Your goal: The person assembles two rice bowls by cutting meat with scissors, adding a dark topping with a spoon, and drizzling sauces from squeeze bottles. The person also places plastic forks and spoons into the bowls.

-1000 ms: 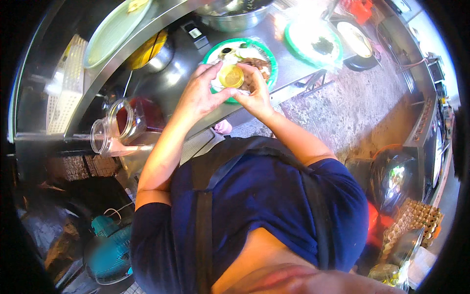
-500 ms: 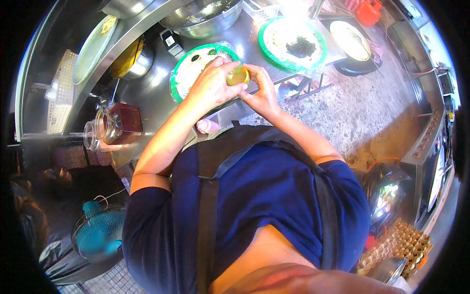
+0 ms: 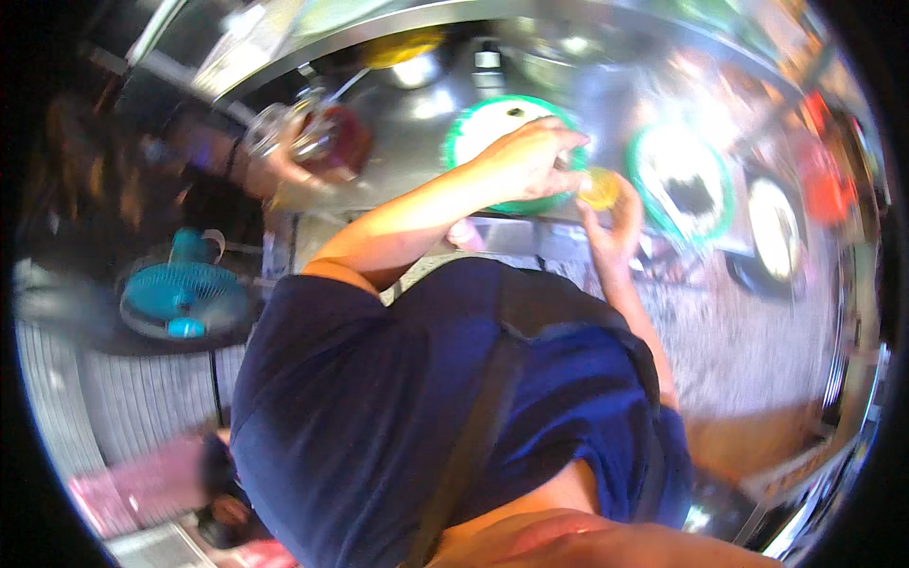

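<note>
My right hand is closed around a small round container of yellow, which looks like a little cup; motion blurs it. My left hand reaches over the near plate, thumb and forefinger apart, with the thumb tip beside the yellow container. Beneath that hand lies a green-rimmed plate with white food and a dark spot on it, partly covered by the hand and wrist. A second green-rimmed plate sits to the right, with pale food and a dark heap.
A jar of dark red liquid stands left on the steel table. Behind are a pot with yellow contents and a small black box. A white oval dish is at far right, a teal fan at left.
The view has swung, so the whole scene sits further right. My hands have drawn apart: the left has come off the yellow container, and the right keeps it.
</note>
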### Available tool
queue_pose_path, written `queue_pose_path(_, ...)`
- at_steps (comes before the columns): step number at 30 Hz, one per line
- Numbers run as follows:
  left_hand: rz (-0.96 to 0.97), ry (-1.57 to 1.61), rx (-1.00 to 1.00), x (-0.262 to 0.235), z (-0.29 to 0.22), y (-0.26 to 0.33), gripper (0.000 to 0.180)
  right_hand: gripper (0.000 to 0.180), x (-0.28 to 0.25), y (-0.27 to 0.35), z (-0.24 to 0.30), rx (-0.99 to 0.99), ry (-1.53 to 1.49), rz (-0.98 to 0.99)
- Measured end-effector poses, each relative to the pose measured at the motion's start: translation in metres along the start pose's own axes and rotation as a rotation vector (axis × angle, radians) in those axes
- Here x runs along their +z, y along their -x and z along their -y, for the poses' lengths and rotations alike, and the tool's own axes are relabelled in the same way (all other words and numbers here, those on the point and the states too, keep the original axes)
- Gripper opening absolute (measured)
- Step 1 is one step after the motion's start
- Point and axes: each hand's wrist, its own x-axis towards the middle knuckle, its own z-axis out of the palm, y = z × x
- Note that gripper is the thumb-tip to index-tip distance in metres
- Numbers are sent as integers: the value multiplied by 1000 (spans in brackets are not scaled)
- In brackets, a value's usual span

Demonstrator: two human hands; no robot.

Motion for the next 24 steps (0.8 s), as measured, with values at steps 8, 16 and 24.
queue_pose_path(8, -733, -641, -509, -215, 198, 171, 18, 59, 86, -12, 35, 247, -366, 265)
queue_pose_path(16, 205, -642, -1135, -289, 414, 297, 30, 51, 252, -69, 86, 271, -283, 590)
queue_pose_path(24, 381, -592, -944, -270, 422, 264, 25, 55, 424, -128, 63, 150, -343, 604)
